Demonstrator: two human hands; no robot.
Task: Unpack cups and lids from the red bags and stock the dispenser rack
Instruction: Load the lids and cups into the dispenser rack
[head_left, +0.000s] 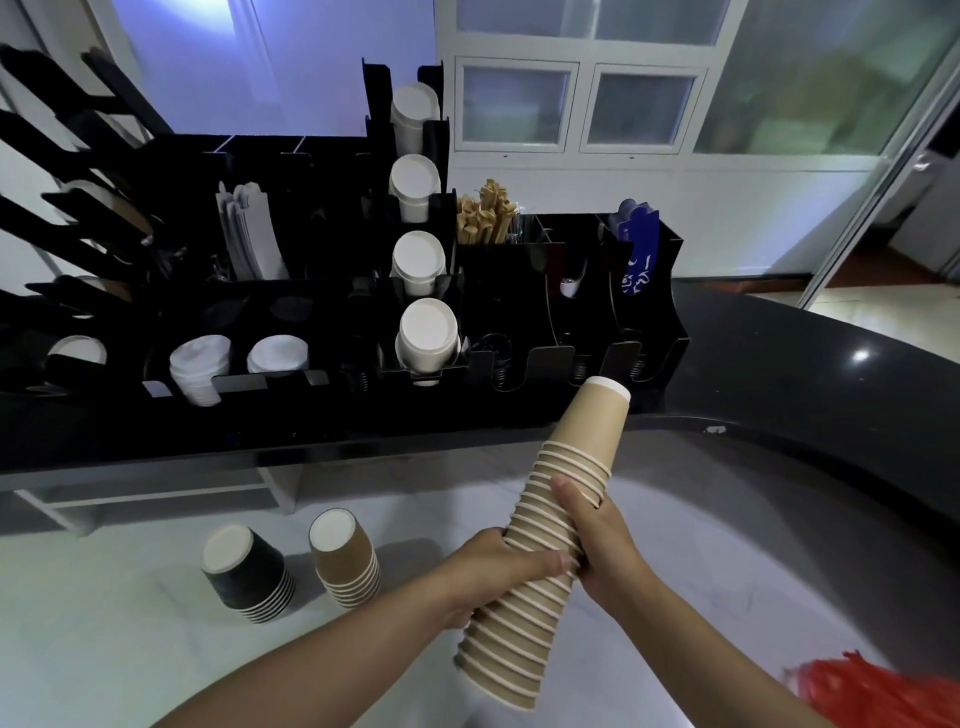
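Observation:
A long stack of tan ribbed paper cups (545, 525) tilts up and to the right, its closed end pointing at the black dispenser rack (332, 312). My left hand (498, 571) grips the stack's middle from the left. My right hand (597, 535) holds it from the right, fingers curled round the rims. The rack's slanted slots hold white cups (415, 179), and white lids (200, 364) sit in its lower left. A red bag (872, 691) shows at the bottom right corner.
On the white counter (130, 649) stand a short upside-down stack of black cups (249, 571) and a short stack of tan cups (345, 561). The rack sits on a raised black curved ledge (831, 364). Wooden stirrers (485, 213) and blue packets (639, 249) fill rack bins.

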